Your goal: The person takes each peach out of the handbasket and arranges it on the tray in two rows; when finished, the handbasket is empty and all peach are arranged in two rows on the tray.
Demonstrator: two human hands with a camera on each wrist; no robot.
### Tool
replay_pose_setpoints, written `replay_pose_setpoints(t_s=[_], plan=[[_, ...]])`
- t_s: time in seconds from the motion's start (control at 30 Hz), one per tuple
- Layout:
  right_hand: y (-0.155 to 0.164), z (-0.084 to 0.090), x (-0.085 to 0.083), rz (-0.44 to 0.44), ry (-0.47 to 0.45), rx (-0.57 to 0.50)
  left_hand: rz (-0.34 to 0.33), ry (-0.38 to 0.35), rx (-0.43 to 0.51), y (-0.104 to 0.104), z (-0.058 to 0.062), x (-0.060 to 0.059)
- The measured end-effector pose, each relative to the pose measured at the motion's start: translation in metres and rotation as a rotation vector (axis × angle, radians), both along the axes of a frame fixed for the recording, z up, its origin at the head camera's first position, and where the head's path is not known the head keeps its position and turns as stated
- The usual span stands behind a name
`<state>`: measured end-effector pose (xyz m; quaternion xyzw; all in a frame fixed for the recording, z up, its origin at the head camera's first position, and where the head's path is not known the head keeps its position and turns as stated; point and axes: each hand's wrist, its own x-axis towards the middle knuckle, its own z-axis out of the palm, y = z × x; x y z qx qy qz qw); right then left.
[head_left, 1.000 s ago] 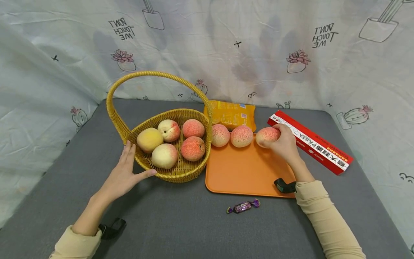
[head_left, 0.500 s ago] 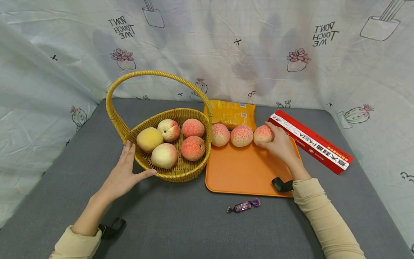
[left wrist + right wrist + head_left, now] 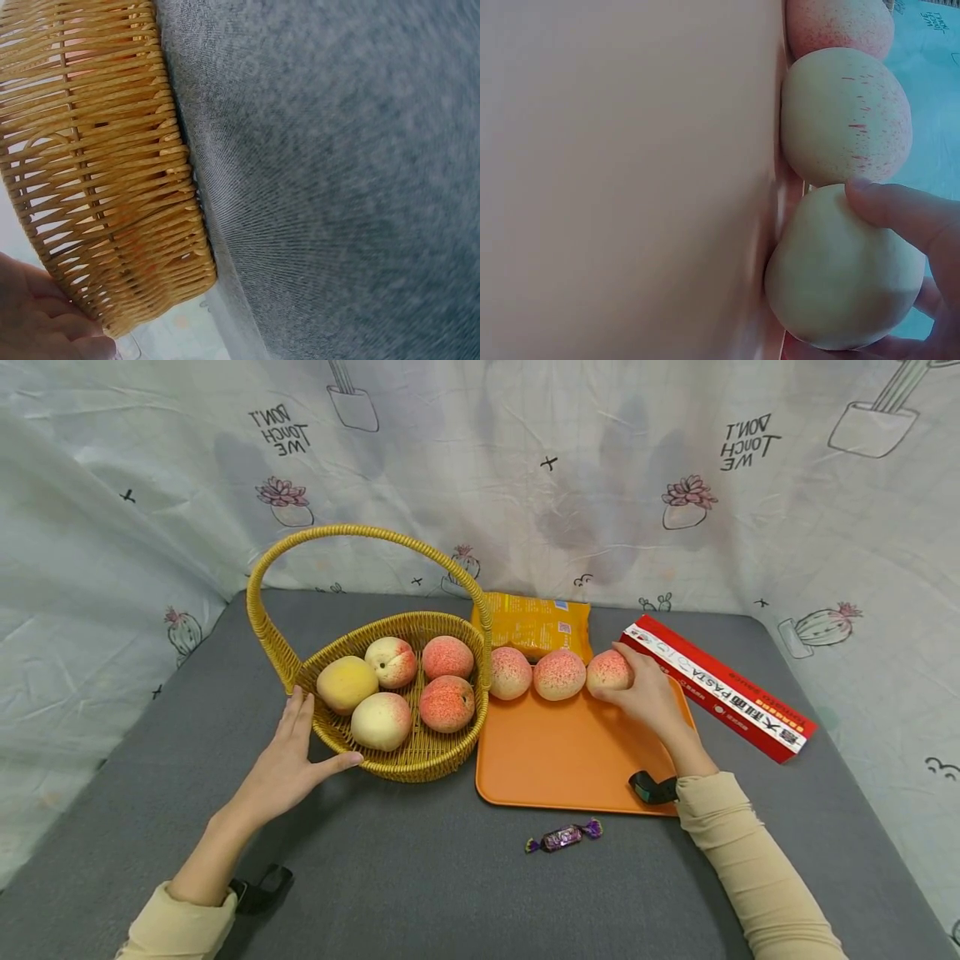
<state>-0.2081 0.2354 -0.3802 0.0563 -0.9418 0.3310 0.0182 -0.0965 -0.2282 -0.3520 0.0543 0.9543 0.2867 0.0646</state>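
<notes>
The right hand [image 3: 647,697] curls its fingers around the round pink-speckled peach [image 3: 607,671] at the flat orange tray's [image 3: 570,760] far edge, while the open left hand [image 3: 288,760] rests against the woven yellow basket [image 3: 420,760].

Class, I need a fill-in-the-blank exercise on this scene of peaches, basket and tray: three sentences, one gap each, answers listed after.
1. The wicker basket holds ____ peaches.
2. The right hand grips the peach at the far edge of the ____ tray.
3. The left hand rests against the basket's ____ wall.

Missing words: five; orange; outer
</notes>
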Motion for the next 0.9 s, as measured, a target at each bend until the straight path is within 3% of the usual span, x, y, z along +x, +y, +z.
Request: replay_pose_setpoints(t_s=[0.33, 0.5, 0.7, 0.9], plan=[[0.0, -0.003, 0.002, 0.006, -0.028, 0.028, -0.001, -0.001, 0.008, 0.0, 0.0, 0.001], [-0.005, -0.002, 0.008, -0.032, -0.037, 0.064, -0.002, -0.004, 0.006, 0.001, 0.0, 0.001], [-0.019, 0.014, 0.017, -0.077, 0.032, 0.093, 0.001, -0.013, 0.004, 0.001, 0.002, 0.0], [-0.036, 0.039, 0.031, -0.023, 0.046, 0.102, 0.008, -0.023, -0.003, 0.001, 0.003, 0.0]])
